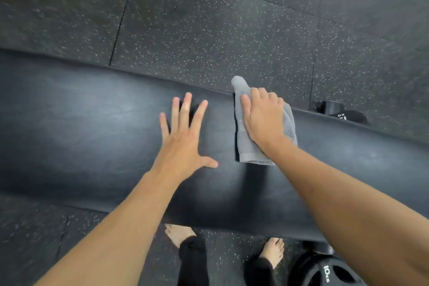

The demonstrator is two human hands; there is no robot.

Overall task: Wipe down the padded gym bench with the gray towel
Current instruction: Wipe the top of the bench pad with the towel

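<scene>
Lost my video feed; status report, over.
Right hand flat on folded gray towel. Left hand open on black padded bench. Nothing in the way.

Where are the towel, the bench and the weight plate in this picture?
towel [251, 154]: head view, on its near folded edge.
bench [81, 134]: head view, on bare padding to the left.
weight plate [325, 271]: head view, by its printed number.

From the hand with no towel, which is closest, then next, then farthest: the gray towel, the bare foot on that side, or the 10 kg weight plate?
From the left hand:
1. Gray towel, just to its right on the bench.
2. Left bare foot, on the floor below the bench.
3. Weight plate, bottom right corner.
</scene>
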